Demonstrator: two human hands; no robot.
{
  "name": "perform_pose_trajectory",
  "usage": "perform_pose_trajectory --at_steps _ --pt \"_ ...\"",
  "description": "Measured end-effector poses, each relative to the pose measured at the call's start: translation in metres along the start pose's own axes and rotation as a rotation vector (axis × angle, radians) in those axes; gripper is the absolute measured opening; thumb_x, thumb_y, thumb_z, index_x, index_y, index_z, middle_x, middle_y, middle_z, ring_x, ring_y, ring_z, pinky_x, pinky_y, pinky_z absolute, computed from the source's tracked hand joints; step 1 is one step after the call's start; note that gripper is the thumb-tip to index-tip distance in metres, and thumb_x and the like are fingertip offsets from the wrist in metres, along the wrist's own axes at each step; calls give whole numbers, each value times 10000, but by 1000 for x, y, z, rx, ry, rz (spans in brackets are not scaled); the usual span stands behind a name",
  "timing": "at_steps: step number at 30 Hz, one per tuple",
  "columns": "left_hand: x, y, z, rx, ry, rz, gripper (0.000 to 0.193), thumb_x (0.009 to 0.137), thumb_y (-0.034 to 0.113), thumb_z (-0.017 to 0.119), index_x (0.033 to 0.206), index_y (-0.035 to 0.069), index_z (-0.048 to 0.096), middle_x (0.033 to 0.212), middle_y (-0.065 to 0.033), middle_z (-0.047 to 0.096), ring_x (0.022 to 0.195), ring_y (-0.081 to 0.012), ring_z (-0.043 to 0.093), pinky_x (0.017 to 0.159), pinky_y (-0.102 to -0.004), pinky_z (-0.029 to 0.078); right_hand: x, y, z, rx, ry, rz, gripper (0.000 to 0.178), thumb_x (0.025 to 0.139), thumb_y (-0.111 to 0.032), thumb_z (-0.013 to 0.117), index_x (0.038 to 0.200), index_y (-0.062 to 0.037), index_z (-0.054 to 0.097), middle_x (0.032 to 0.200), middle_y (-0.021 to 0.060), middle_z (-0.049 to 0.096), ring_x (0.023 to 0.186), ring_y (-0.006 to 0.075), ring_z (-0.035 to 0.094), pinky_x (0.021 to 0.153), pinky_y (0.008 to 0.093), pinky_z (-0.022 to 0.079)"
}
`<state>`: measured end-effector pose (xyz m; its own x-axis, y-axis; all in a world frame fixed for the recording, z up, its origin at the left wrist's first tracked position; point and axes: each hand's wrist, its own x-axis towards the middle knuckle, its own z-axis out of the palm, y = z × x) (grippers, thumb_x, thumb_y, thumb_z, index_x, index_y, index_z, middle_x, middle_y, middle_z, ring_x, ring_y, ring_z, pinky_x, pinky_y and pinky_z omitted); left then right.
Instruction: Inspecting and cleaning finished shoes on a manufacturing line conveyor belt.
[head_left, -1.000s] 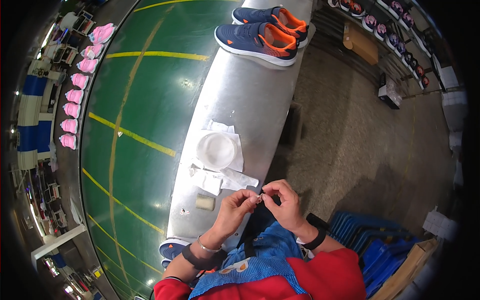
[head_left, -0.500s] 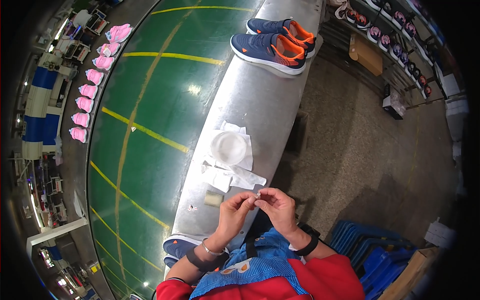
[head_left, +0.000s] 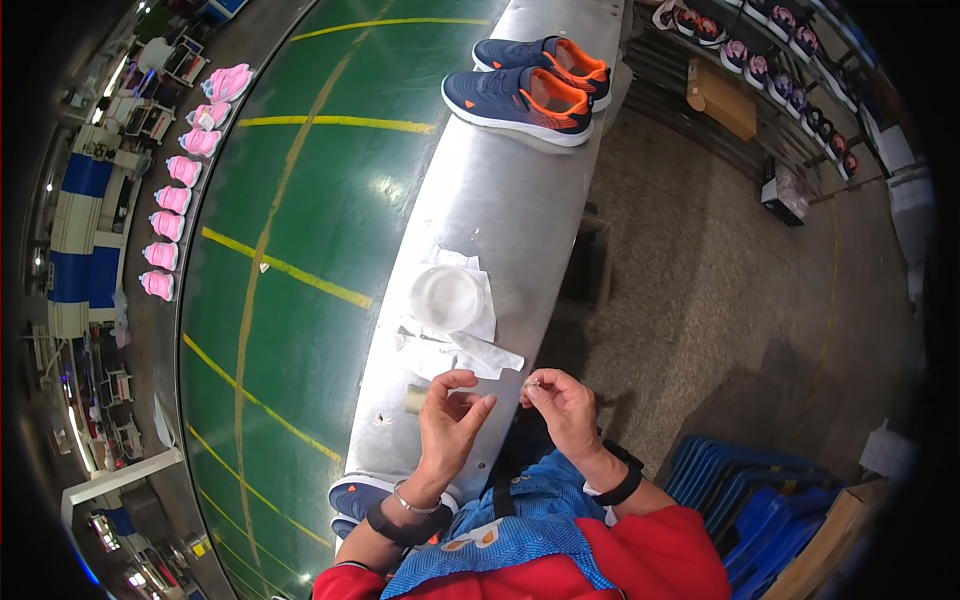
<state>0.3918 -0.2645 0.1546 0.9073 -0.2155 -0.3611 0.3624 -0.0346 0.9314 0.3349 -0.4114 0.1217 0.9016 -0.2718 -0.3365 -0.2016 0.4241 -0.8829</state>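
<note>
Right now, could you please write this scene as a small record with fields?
left hand: thumb and index finger apart, nothing visibly held
right hand: pinching a tiny item, kind unclear
near left hand: beige block, partly hidden
on metal bench: white round dish on white sheets
far end: navy-and-orange shoes
left of bench: green surface, then a row of pink shoes

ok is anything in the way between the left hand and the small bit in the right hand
Nothing visible: the open left hand is separated only by a gap from the small bit pinched in the right hand. The nearest white paper lies on the metal counter just beyond, not between them.
</note>
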Motion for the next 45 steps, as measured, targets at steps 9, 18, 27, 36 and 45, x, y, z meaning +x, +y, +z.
perform_pose_trajectory --at_steps 9,18,27,36,45 --pt "-4 -11 14 211 -222 -29 269 801 -5 618 1053 9 522 963 -25 547 793 -75 538 711 -201 455 -4 2 -12 -124 -71 -1 142 832 8 563 972 20 580 816 41 606 767 74 570 677 203 476" --pt "-2 -19 11 286 -184 -75 214 828 87 598 1022 2 567 856 -58 625 803 -125 599 761 -257 480 40 30 -67 -115 282 -33 81 835 -35 562 899 13 576 811 39 616 644 71 544 602 204 467" --pt "-52 -3 -26 338 -142 -271 180 852 79 574 1016 5 572 928 -46 604 841 -102 577 757 -239 469 204 133 -164 -1137 506 -262 212 722 59 468 861 2 617 793 105 629 706 181 571 705 291 462" --pt "-164 -19 -90 284 292 -296 165 834 55 571 991 11 594 898 -63 601 810 -110 580 725 -239 469 226 111 -157 -508 502 -33 101 800 -54 551 880 -8 591 738 42 586 642 139 542 588 260 453" --pt "-322 -85 -178 180 1183 -181 408 775 21 573 1164 26 452 983 -95 517 876 -150 542 763 -267 444 50 -17 44 -205 -281 -2 241 879 -200 557 707 -84 436 583 -29 389 507 59 368 435 201 307"
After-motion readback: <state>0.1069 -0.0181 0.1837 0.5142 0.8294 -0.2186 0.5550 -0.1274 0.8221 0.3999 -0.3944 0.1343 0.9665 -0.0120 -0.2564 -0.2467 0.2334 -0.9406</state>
